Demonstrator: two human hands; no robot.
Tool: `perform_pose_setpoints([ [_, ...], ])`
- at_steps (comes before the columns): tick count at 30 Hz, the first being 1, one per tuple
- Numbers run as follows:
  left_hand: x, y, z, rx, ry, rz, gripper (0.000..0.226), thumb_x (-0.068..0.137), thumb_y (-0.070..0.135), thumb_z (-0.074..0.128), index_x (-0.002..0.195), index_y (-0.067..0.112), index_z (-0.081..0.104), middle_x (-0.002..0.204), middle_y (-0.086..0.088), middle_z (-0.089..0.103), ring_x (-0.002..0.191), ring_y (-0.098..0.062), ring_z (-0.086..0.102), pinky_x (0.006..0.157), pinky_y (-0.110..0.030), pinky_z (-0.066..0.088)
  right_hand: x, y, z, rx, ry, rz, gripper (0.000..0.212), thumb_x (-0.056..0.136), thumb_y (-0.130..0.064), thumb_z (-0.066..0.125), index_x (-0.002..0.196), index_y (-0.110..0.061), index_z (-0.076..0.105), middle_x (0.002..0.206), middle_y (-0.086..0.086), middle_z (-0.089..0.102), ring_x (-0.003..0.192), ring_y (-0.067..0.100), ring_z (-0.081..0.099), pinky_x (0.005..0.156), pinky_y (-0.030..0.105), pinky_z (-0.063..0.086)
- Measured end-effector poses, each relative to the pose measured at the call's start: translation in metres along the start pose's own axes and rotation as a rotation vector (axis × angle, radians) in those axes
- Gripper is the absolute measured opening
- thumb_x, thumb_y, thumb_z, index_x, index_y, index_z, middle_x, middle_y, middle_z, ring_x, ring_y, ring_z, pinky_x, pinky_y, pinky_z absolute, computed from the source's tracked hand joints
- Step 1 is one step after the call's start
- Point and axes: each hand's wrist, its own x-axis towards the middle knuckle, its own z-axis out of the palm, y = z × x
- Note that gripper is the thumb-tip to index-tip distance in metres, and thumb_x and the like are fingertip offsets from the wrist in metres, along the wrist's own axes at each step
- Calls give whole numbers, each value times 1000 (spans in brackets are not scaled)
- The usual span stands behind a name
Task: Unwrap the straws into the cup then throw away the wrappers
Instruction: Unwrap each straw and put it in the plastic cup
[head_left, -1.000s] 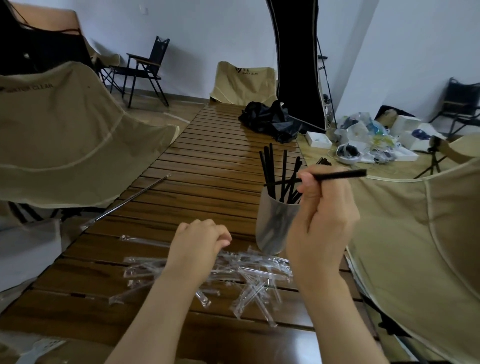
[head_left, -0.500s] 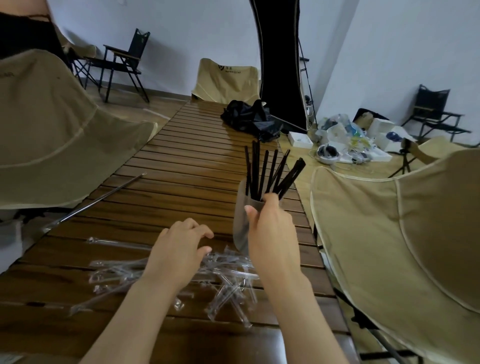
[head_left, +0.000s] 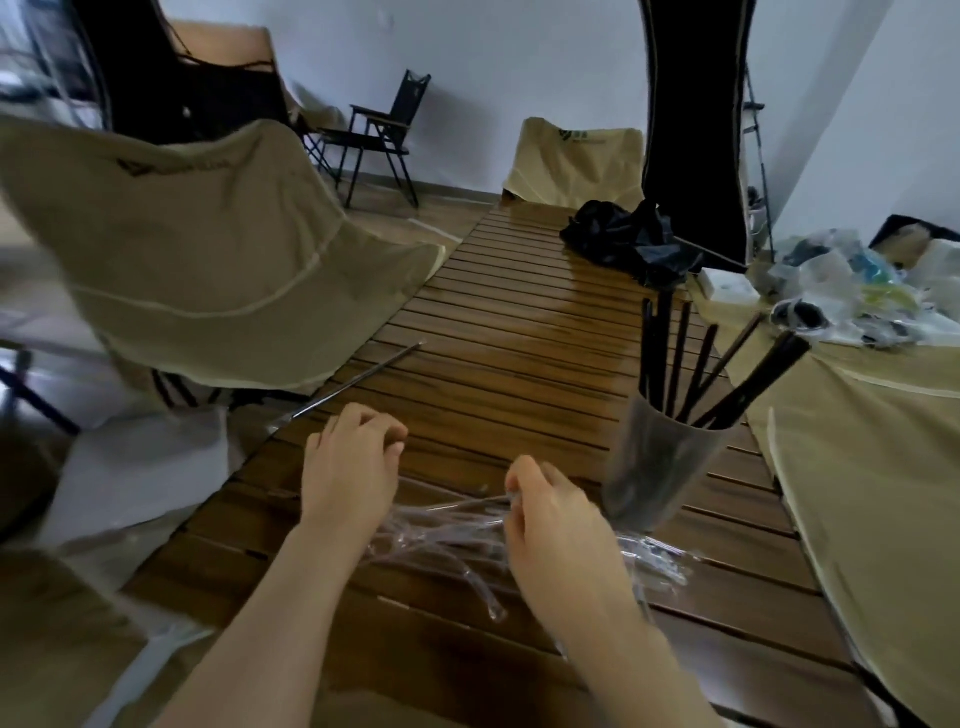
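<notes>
Head view: right hand (head_left: 550, 525) pinches clear wrappers (head_left: 452, 540) piled near the table's (head_left: 519, 322) near edge. Left hand (head_left: 353, 462) hovers beside the pile, fingers loosely curled, holding nothing. Cup (head_left: 660, 467) with black straws (head_left: 680, 364) stands by the right edge.

Both my hands are down at the pile of clear wrappers (head_left: 457, 540) on the slatted wooden table (head_left: 519, 332). My right hand (head_left: 550, 525) pinches one, my left hand (head_left: 353, 467) curls loosely. Black straws (head_left: 680, 358) stand in the cup (head_left: 660, 462) just right.
</notes>
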Motion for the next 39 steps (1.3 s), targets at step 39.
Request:
perform_pose_setpoints([
  [39,4,-46,-1,220,-224,-17,33,96,8,50,124,24,52,125,-6,47,119,-25,42,104,-39,31,24,17,21,80,-17,-28,22,94,-20,53,115,-26,52,119,-10,44,93,5,56,81,21,53],
])
